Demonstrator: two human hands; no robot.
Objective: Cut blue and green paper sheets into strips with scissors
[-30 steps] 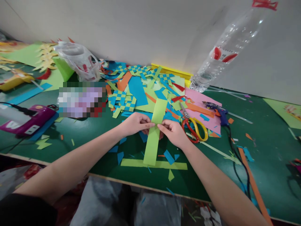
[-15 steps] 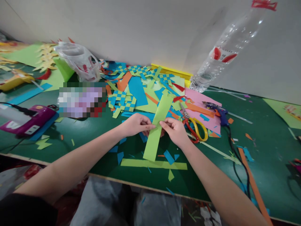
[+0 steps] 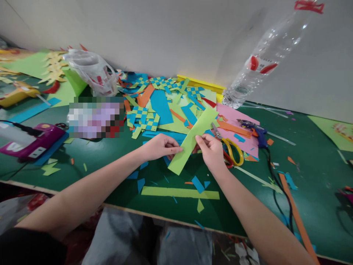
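Observation:
Both my hands pinch a wide light-green paper strip (image 3: 193,140) above the green table (image 3: 311,173). My left hand (image 3: 160,146) grips its left edge with thumb and fingers closed. On the right edge, my right hand (image 3: 212,151) holds it in a pinch. The strip lies tilted, its far end pointing up to the right over the paper pile. A thinner green strip (image 3: 179,192) lies flat on the table just below my hands.
A heap of blue, green and orange paper and woven squares (image 3: 154,106) fills the table's back. Yellow-handled scissors (image 3: 230,147) lie right of my right hand. A glue gun (image 3: 253,129) with black cord, a clear bottle (image 3: 264,59), a plastic bag (image 3: 91,71) and a purple device (image 3: 38,141) stand around.
The wide green strip has turned from nearly upright to slanting up to the right, and its lower end has lifted off the thin strip. My right hand has moved slightly right.

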